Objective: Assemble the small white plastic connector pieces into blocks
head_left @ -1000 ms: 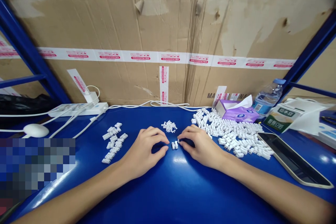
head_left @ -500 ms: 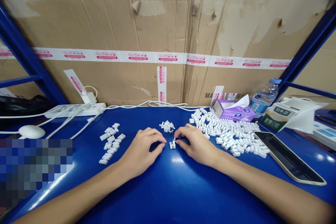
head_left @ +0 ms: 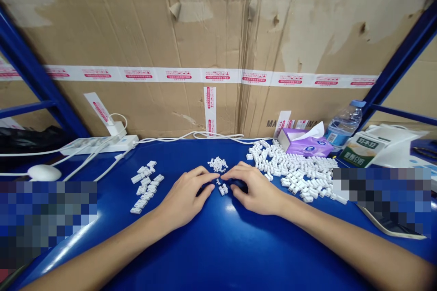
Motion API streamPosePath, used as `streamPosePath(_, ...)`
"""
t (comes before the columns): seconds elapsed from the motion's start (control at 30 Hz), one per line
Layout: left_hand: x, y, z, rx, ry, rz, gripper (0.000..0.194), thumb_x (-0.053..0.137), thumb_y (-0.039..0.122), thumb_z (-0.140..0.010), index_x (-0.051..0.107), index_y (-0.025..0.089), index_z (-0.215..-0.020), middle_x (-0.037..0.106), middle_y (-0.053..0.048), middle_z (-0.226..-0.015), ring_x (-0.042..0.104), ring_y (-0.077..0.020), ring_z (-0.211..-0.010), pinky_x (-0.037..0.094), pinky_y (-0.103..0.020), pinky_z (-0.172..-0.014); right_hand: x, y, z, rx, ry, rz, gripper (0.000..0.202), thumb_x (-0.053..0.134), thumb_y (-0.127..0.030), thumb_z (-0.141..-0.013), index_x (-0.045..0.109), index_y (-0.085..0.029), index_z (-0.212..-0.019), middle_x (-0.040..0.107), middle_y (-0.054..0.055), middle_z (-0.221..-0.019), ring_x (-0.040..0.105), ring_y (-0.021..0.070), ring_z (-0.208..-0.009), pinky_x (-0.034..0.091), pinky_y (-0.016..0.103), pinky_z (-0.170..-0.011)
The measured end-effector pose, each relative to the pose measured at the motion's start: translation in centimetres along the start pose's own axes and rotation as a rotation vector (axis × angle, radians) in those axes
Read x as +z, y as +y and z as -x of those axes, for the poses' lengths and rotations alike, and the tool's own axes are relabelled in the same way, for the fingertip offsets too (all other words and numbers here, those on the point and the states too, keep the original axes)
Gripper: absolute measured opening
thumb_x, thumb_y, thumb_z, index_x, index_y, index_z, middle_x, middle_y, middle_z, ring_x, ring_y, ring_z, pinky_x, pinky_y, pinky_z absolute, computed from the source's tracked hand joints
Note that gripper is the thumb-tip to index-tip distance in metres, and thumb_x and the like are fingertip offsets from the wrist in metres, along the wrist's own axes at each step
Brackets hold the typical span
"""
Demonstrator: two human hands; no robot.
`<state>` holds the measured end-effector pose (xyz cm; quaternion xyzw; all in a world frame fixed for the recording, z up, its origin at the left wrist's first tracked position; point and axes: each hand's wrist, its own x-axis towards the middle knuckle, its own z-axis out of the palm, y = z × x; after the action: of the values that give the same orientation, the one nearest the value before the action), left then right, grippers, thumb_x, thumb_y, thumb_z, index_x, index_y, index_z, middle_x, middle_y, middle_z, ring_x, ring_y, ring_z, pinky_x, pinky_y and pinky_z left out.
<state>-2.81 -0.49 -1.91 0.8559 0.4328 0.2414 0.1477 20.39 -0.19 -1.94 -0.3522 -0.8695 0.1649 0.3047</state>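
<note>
Two white connector pieces lie side by side between my hands on the blue table. Just above them is a small white part, close to the fingertips of my left hand. That hand has thumb and forefinger apart and holds nothing. My right hand reaches in from the other side, its forefinger extended near the left fingertips and its thumb apart; nothing shows in it. Behind the fingertips sits a little pile of small white parts.
A large heap of white connectors spreads at the right, before a purple tissue pack and a bottle. A phone lies far right. More connectors sit left, near a power strip.
My right forefinger has moved left, toward my left fingertips, and its thumb is lower and apart from it. A small white part now shows separately between the hands.
</note>
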Motion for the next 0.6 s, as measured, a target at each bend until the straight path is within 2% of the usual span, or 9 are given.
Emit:
streamPosePath(0.1,-0.13,0.06,0.01,0.014,-0.009,0.01,0.028,0.051,0.024,-0.102,0.075,0.028,-0.116,0.068,-0.004,-0.106,0.065,-0.0201,-0.094,0.048,-0.032,-0.082,-0.15,-0.4,-0.02,0.004,-0.009,-0.02,0.032,0.067,-0.01,-0.083,0.073,-0.02,-0.113,0.076,0.006,-0.104,0.061,0.0234,-0.098,0.048,0.041,-0.092)
streamPosePath(0.2,-0.13,-0.04,-0.04,0.003,0.012,0.045,0.022,0.055,0.023,-0.099,0.077,0.025,-0.104,0.069,-0.003,-0.1,0.065,-0.0184,-0.089,0.047,-0.03,-0.077,-0.08,-0.38,-0.03,-0.008,-0.031,-0.008,0.022,0.069,-0.021,-0.089,0.074,-0.019,-0.11,0.076,0.006,-0.105,0.061,0.0235,-0.098,0.047,0.041,-0.092)
streamPosePath(0.33,-0.12,-0.15,-0.17,0.01,0.012,0.064,0.019,0.059,0.02,-0.096,0.077,0.023,-0.091,0.07,-0.002,-0.094,0.065,-0.0171,-0.085,0.046,-0.028,-0.074,0.14,-0.08,-0.06,-0.005,-0.033,0.002,0.017,0.068,-0.023,-0.093,0.075,-0.02,-0.109,0.075,0.006,-0.102,0.061,0.0227,-0.096,0.046,0.04,-0.089)
streamPosePath(0.43,-0.22,-0.08,-0.18,0.019,0.02,0.074,0.019,0.059,0.019,-0.096,0.077,0.023,-0.09,0.07,-0.001,-0.092,0.063,-0.0159,-0.08,0.045,-0.027,-0.071,0.24,-0.03,-0.08,-0.008,-0.019,-0.009,0.015,0.072,-0.022,-0.091,0.075,-0.02,-0.105,0.075,0.005,-0.097,0.061,0.0212,-0.092,0.047,0.037,-0.086)
streamPosePath(0.6,-0.38,0.37,0.04,0.07,0.008,0.107,0.02,0.059,0.022,-0.095,0.077,0.026,-0.102,0.07,0.0,-0.094,0.062,-0.0141,-0.076,0.046,-0.026,-0.07,0.18,-0.41,-0.06,0.003,-0.009,-0.019,0.011,0.077,-0.021,-0.088,0.075,-0.02,-0.099,0.074,0.002,-0.089,0.06,0.0187,-0.086,0.046,0.034,-0.081)
